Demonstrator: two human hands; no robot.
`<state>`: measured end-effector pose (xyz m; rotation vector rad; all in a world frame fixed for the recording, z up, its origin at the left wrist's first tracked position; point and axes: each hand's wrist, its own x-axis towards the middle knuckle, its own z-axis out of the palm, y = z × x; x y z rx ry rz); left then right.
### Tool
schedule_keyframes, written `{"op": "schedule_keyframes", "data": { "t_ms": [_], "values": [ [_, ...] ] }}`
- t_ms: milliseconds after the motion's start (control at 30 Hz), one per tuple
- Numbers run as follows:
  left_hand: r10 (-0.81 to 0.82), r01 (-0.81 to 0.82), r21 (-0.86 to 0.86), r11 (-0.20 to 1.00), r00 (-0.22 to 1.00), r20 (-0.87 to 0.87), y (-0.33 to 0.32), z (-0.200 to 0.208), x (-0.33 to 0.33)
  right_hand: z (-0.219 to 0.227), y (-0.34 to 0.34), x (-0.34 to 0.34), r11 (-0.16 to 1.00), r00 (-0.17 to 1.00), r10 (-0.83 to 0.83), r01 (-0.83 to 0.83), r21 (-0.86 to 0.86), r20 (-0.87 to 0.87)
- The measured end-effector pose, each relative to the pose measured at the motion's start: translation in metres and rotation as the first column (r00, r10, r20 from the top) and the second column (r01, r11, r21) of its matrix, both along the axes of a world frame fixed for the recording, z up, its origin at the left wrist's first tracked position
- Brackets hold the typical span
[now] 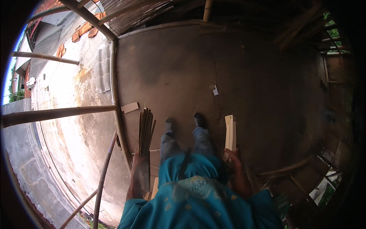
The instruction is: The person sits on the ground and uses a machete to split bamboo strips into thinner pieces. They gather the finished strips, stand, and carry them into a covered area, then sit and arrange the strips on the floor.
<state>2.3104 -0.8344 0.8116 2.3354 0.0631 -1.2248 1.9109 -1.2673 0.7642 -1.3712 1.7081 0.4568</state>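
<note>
My left hand (139, 159) hangs at my left side, closed around a bundle of dark, thin wooden slats (145, 129). The slats stick out in front of the hand with uneven, slightly fanned ends, and a wide dark piece shows behind the grip. At my right side, my right hand (233, 154) grips a smaller bundle of pale wooden slats (230, 131), lying closely together. Both bundles point away from me, held apart on either side of my body. The fingers of the left hand are partly hidden by the slats.
Brown floor sheeting (171, 68) lies under my feet, with a seam and a small white scrap (215, 91). A flat pale piece (130, 107) lies by the left edge. Bamboo poles (61, 113) frame that open side, facing a stained wall (72, 91). Dry stalks (301, 26) lie far right.
</note>
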Motion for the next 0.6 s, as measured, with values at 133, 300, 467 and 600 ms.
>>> {"op": "schedule_keyframes", "data": {
  "t_ms": [133, 300, 467, 600],
  "values": [
    [0.062, -0.048, 0.114, 0.992, 0.991, -0.116, -0.053, 0.054, -0.054, -0.020, -0.036, 0.004, 0.996, 0.997, 0.073, -0.074, 0.055, 0.011],
    [0.145, -0.110, 0.151, 0.982, 0.959, -0.242, -0.002, 0.013, -0.126, -0.023, -0.058, 0.047, 0.961, 0.964, 0.262, -0.265, 0.081, 0.037],
    [0.186, -0.182, 0.041, 0.982, 0.946, -0.266, 0.054, -0.071, -0.165, -0.058, -0.053, 0.094, 0.869, 0.868, 0.494, -0.495, 0.004, 0.054],
    [0.250, -0.217, 0.146, 0.965, 0.930, -0.269, 0.027, -0.099, -0.144, -0.096, -0.043, 0.133, 0.817, 0.810, 0.572, -0.577, -0.003, 0.130]
  ]
}}
